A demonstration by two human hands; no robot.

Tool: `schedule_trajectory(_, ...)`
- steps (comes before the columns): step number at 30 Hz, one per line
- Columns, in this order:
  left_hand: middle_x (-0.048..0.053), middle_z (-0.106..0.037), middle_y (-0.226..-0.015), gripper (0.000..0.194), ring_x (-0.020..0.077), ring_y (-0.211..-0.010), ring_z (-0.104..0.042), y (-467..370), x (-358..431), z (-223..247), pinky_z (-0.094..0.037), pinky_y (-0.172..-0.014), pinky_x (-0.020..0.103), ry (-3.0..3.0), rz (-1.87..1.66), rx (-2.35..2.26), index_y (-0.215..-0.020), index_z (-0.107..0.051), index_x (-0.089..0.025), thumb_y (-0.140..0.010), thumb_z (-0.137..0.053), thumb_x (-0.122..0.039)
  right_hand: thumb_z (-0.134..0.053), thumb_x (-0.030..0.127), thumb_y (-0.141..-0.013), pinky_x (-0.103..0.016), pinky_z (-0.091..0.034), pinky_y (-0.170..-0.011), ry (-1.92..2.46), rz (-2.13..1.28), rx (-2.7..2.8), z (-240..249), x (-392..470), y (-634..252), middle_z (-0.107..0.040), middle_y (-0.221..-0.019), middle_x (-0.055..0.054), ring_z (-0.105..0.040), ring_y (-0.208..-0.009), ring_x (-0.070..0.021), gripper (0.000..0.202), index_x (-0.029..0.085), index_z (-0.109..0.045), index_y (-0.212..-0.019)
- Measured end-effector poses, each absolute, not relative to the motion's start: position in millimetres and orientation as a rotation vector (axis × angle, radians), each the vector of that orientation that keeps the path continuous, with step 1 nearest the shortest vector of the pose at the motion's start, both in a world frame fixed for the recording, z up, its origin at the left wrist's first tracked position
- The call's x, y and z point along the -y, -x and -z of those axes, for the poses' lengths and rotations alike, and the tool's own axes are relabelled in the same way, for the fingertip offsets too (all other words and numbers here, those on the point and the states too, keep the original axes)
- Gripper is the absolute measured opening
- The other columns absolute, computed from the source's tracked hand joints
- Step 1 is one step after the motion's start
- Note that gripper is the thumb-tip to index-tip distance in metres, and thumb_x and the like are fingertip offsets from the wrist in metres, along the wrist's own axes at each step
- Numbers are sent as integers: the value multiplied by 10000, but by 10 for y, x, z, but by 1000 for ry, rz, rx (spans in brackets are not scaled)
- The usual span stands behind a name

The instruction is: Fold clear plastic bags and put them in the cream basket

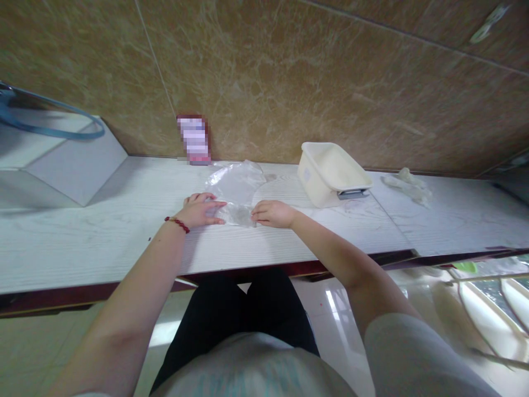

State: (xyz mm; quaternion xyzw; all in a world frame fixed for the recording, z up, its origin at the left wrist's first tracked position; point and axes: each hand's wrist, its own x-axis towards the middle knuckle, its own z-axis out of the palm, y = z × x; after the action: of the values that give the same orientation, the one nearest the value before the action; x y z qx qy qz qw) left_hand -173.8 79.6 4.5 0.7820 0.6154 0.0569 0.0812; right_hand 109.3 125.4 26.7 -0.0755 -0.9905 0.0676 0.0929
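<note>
A clear plastic bag (237, 184) lies on the white wood-grain counter (231, 251), its near part folded or bunched between my hands. My left hand (201, 210), with a red bead bracelet at the wrist, rests on the bag's left edge with fingers spread. At the near right corner of the bag, my right hand (273, 214) has its fingers pressed together on the plastic. To the right of it stands a cream plastic bin (318, 179) with a grey handle or clip on its near side.
A blurred-out upright phone-like object (195, 139) leans on the brown marbled wall. A white box (78, 165) with a blue strap (53, 131) stands at the left. Crumpled clear plastic (408, 186) lies at the right. The counter's front edge is close to my body.
</note>
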Motion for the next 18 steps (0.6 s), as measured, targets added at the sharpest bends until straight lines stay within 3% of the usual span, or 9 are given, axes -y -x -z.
schedule_trajectory(8, 16, -416, -1215, 634, 300, -1128, -299, 1733, -781, -57, -198, -920, 435, -2350, -181, -1840, -1145, -493, -426, -572, -505, -698, -386, 258, -850, -282, -393, -863, 278, -128, 2902, -232, -1225, -1012, -601, -1020, -87, -495, -1021, -142, 257, 166, -598, -963)
schedule_trajectory(13, 13, -409, -1221, 639, 306, -1122, -304, 1741, -788, -47, -201, -920, 444, -2350, -186, -1839, -1140, -495, -433, -562, -506, -705, -380, 190, -822, -250, -390, -871, 466, -256, 2792, -242, -1147, -926, -582, -1028, -81, -514, -970, -119, 274, 134, -532, -1043)
schedule_trajectory(18, 15, -410, -1223, 650, 304, -1124, -308, 1737, -781, -58, -199, -931, 441, -2352, -188, -1832, -1148, -492, -424, -560, -512, -700, -433, 148, -785, -251, -359, -912, 432, -273, 2795, -246, -1186, -846, -552, -1099, -82, -473, -1040, -123, 344, 142, -517, -1118)
